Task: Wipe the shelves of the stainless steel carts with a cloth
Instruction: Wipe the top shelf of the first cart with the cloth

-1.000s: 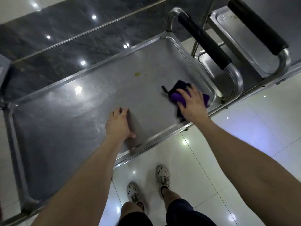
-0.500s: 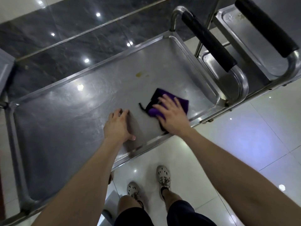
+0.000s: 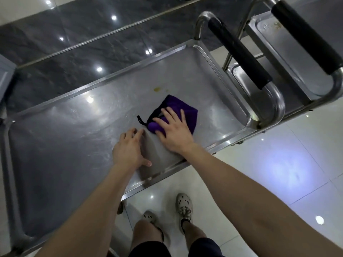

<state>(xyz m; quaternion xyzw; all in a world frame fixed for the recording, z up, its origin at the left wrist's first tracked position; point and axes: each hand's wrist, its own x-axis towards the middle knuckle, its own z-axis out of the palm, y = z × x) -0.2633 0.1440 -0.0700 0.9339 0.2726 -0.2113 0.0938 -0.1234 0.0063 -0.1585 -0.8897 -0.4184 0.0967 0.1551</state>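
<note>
A purple cloth (image 3: 187, 112) with black edging and a small loop lies on the top shelf (image 3: 65, 138) of a stainless steel cart. My right hand (image 3: 172, 132) presses flat on the cloth, fingers spread and straight. Just to its left, my left hand (image 3: 130, 149) rests flat on the bare steel near the shelf's front rim. A small yellowish stain (image 3: 157, 89) sits on the shelf just beyond the cloth.
The cart's black-padded push handle (image 3: 239, 52) rises at the shelf's right end. A second steel cart (image 3: 289, 58) with its own padded handle (image 3: 306, 34) stands close on the right. Glossy white floor tiles and my feet (image 3: 183, 206) lie below; a dark marble wall runs behind.
My right hand has slid the cloth leftward from the shelf's right corner toward the middle, ending beside my left hand. The left hand has stayed in place.
</note>
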